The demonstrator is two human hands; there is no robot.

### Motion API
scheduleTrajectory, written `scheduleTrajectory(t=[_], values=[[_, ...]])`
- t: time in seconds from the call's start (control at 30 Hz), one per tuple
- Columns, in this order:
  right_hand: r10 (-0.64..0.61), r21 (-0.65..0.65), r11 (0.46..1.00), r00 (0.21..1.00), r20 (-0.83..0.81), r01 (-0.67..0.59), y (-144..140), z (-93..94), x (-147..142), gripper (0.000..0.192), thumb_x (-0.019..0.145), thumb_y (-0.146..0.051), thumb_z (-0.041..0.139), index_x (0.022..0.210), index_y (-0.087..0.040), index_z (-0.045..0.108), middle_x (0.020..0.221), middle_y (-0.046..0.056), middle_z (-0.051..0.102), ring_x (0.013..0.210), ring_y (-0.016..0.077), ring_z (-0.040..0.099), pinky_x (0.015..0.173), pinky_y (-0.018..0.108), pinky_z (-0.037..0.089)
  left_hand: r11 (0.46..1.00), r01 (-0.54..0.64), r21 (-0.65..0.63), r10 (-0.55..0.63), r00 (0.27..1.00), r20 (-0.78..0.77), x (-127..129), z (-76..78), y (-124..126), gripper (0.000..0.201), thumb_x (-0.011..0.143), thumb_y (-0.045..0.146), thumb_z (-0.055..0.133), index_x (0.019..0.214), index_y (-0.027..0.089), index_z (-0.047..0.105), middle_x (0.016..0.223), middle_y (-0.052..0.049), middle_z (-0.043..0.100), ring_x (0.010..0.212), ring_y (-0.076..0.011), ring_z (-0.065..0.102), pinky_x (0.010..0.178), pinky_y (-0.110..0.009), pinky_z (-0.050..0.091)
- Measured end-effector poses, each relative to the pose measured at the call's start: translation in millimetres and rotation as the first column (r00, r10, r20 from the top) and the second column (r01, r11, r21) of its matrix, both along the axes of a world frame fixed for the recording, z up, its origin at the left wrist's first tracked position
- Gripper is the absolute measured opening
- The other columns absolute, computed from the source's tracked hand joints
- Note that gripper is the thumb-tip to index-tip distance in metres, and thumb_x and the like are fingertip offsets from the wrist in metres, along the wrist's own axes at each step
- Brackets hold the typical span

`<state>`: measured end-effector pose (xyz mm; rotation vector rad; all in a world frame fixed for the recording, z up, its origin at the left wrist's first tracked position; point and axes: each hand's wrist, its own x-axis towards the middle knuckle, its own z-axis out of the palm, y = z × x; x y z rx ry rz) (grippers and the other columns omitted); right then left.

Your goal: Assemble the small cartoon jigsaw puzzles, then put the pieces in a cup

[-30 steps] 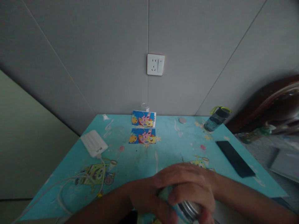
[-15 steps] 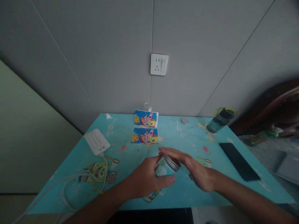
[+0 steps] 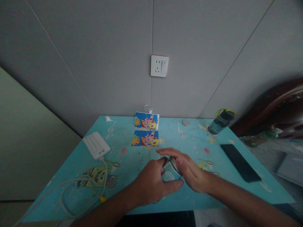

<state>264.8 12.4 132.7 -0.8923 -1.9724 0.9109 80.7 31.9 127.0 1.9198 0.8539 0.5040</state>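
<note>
My left hand [image 3: 151, 183] is wrapped around a small jar [image 3: 169, 174] with a colourful printed label, holding it tilted just above the blue cartoon-printed table [image 3: 132, 157]. My right hand [image 3: 187, 168] covers the jar's silver metal lid [image 3: 173, 163], fingers curled over its top edge. Both hands meet at the near middle of the table. Most of the jar is hidden by my fingers.
A white power bank [image 3: 96, 145] with a white cable [image 3: 78, 189] lies at the left. A picture card [image 3: 146, 120] leans on the wall beneath a socket [image 3: 159, 66]. At the right are a bottle [image 3: 220, 121] and a black phone [image 3: 239, 162].
My hands carried the jar from the near table edge out over the table. The right hand, briefly open beside the lid, has closed onto it.
</note>
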Motion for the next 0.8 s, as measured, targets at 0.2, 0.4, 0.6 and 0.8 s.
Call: scheduleTrajectory(t=[0.2, 0.4, 0.6, 0.8], values=[[-0.269, 0.010, 0.963, 0.956, 0.113, 0.270, 7, -11.8, -9, 0.040, 0.109, -0.033, 0.022, 0.116, -0.019, 0.059, 0.107, 0.009, 0.069, 0.103, 0.0189, 0.065, 0.093, 0.035, 0.051, 0.898, -0.189, 0.396, 0.303, 0.920, -0.249, 3, -26.6, 10, 0.053, 0.078, 0.039, 0.069, 0.125, 0.019, 0.056, 0.109, -0.010, 0.074, 0.094, -0.0310, 0.071, 0.083, -0.041, 0.053], [-0.185, 0.591, 0.798, 0.883, 0.431, -0.121, 16, -31.7, 7, 0.061, 0.101, -0.061, 0.028, 0.122, -0.011, 0.055, 0.094, 0.015, 0.066, 0.082, 0.0262, 0.062, 0.073, 0.041, 0.050, 0.968, 0.102, 0.229, -0.042, 0.966, -0.254, -16, -27.1, 20, 0.040, 0.073, 0.044, 0.074, 0.104, 0.021, 0.063, 0.095, -0.003, 0.074, 0.086, -0.0246, 0.070, 0.076, -0.033, 0.052], [-0.412, 0.422, 0.889, 0.710, 0.571, 0.177, 24, -17.8, 1, 0.035, 0.102, -0.031, 0.025, 0.096, -0.017, 0.057, 0.077, 0.005, 0.063, 0.060, 0.0174, 0.055, 0.061, 0.032, 0.039, 0.896, -0.037, 0.442, 0.200, 0.923, -0.328, 1, -23.2, 26, 0.034, 0.080, 0.036, 0.068, 0.108, 0.020, 0.058, 0.099, -0.007, 0.073, 0.091, -0.0282, 0.071, 0.080, -0.038, 0.054], [-0.403, 0.216, 0.913, 0.688, 0.603, 0.346, 30, -7.6, 4, 0.036, 0.108, -0.034, 0.022, 0.107, -0.019, 0.055, 0.070, 0.000, 0.065, 0.061, 0.0179, 0.064, 0.059, 0.028, 0.039, 0.708, -0.003, 0.706, 0.371, 0.852, -0.369, 5, -22.6, 35, 0.037, 0.081, 0.022, 0.071, 0.114, 0.019, 0.055, 0.109, -0.010, 0.069, 0.101, -0.0284, 0.068, 0.087, -0.042, 0.055]])
